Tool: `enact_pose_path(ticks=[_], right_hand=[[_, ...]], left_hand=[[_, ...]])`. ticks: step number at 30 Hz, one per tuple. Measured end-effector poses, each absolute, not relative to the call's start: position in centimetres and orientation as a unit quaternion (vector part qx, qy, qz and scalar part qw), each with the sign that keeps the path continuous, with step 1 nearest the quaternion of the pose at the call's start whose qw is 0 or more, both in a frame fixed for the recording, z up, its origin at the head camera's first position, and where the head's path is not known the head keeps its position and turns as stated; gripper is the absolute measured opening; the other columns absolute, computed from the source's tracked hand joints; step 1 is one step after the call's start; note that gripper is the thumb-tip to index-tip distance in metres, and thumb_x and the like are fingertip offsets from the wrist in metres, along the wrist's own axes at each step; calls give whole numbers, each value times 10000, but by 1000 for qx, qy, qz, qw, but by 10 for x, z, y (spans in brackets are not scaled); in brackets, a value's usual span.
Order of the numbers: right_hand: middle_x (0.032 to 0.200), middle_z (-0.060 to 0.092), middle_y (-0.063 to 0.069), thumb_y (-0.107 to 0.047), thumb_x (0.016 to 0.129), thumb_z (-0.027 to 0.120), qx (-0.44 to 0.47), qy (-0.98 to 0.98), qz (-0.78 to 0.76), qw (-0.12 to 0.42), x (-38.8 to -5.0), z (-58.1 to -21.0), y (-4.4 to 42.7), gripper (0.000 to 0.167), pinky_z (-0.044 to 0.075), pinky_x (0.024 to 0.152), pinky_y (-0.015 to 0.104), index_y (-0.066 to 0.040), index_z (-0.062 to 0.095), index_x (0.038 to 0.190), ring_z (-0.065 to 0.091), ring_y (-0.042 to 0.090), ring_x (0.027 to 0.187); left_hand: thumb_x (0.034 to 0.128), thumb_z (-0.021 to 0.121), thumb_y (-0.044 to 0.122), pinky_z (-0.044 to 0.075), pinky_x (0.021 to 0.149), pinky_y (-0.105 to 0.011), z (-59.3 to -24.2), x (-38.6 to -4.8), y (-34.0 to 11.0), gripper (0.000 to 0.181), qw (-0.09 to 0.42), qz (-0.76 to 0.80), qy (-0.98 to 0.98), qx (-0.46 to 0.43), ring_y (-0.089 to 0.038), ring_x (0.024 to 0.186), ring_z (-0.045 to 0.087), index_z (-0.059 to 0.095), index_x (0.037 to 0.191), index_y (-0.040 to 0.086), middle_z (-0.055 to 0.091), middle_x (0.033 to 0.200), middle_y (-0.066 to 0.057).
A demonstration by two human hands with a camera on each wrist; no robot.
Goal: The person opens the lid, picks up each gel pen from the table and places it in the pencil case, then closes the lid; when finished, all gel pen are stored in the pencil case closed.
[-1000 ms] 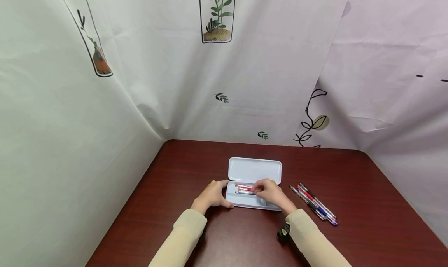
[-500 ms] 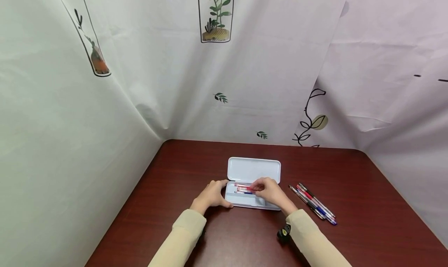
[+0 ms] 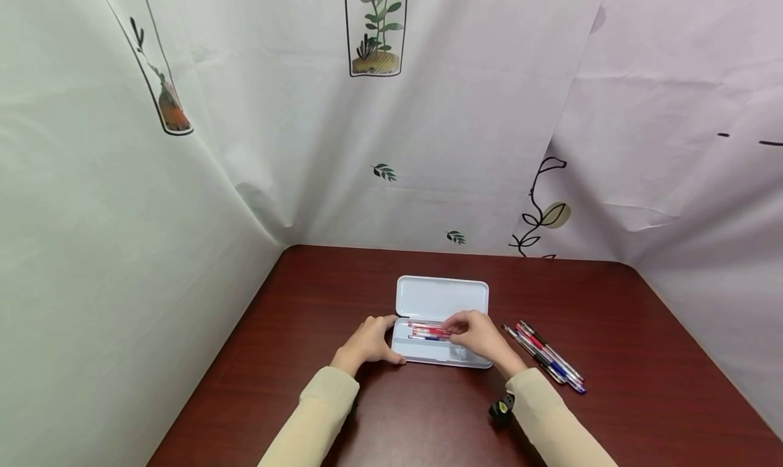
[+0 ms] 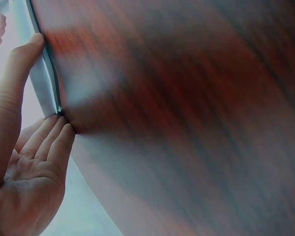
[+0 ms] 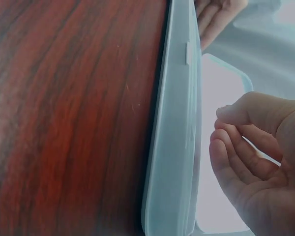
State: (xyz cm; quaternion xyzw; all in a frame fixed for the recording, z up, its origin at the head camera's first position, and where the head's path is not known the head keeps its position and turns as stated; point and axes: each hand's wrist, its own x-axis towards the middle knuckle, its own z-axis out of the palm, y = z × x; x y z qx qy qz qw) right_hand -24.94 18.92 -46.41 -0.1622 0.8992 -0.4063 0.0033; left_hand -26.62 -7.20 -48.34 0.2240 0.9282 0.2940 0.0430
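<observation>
A white pencil case (image 3: pixel 442 362) lies with its lid (image 3: pixel 442 297) tipped back. Red and blue pens (image 3: pixel 422 337) rest in its rear compartment. My left hand (image 3: pixel 367 343) grips the case's left end; in the left wrist view, the thumb of that hand (image 4: pixel 27 162) presses the front edge and fingers touch the corner. Over the right part of the case is my right hand (image 3: pixel 480 334), close to the pen ends. The right wrist view shows this hand (image 5: pixel 260 152) with loosely bent fingers, thumb near the index fingertip, and no pen visible between them.
Several pens (image 3: pixel 544 355), with black, red and blue parts, lie on the dark red table (image 3: pixel 630 331) right of the case. A small black object (image 3: pixel 501 410) is by the right sleeve. White patterned cloth (image 3: pixel 293 127) hangs behind and to the left.
My right hand has shifted slightly to the right over the case, and more of the red pens shows beside its fingertips. My left hand has kept its grip on the case.
</observation>
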Motion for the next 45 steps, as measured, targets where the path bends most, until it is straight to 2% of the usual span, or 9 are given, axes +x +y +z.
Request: enact_pose_path(ticks=[17,26,45], right_hand=[[839,695,38,9,809,735,-124,902,-412,3,-245,-459,211,156,506,677,225,-22,747,962,586,141,754],[851,700,46,-19,796,753,-96,908,-408,3,-247,-461,224,162,497,666,236,-56,751,953,581,132,760],[901,720,87,10,795,694,-85,908,-409,-21,-238,-465,265,204,503,687,213,-11,743,992,617,150,802]], left_hand=[[599,935,321,501,930,-400,-482,-266,-72,834,43,293,928,226,-203,992,609,592,1304,36,666,1208,-100],[577,942,311,515,873,-368,-483,-268,-72,783,31,286,928,238,-170,900,617,624,1250,69,698,1093,-62],[587,937,312,513,896,-386,-482,-267,-72,798,37,289,927,235,-189,944,627,612,1271,59,692,1135,-80]])
